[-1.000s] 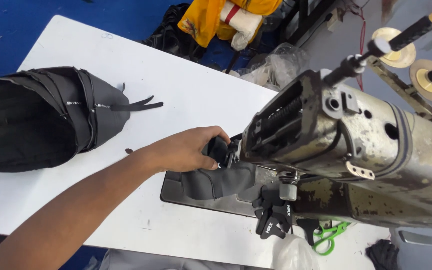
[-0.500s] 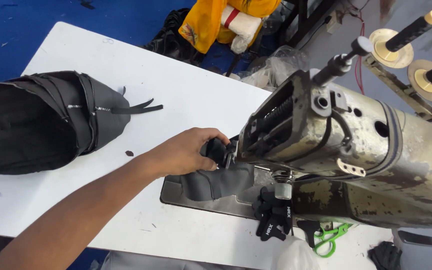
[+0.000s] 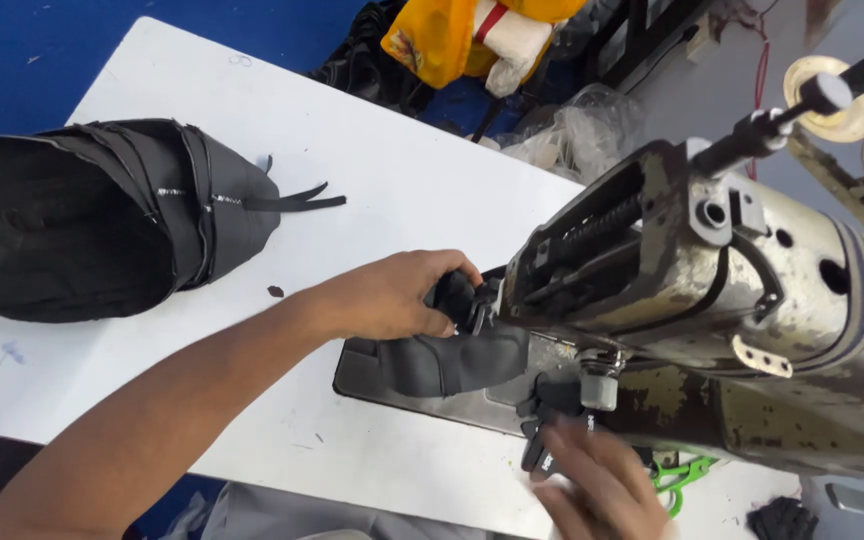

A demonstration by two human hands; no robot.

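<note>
At centre frame, my left hand closes its fingers on the upper end of a black padded piece lying on the sewing machine's bed plate. The piece's long axis runs left to right, toward the needle area under the machine head. My right hand, lower right, has its fingertips on a black strap end; I cannot tell how firmly. The needle itself is hidden. A stack of black pieces sits at the left.

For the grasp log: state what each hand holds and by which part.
Left hand grips the black fabric piece by its upper end at the sewing machine head. Right hand pinches its black strap end.
</note>
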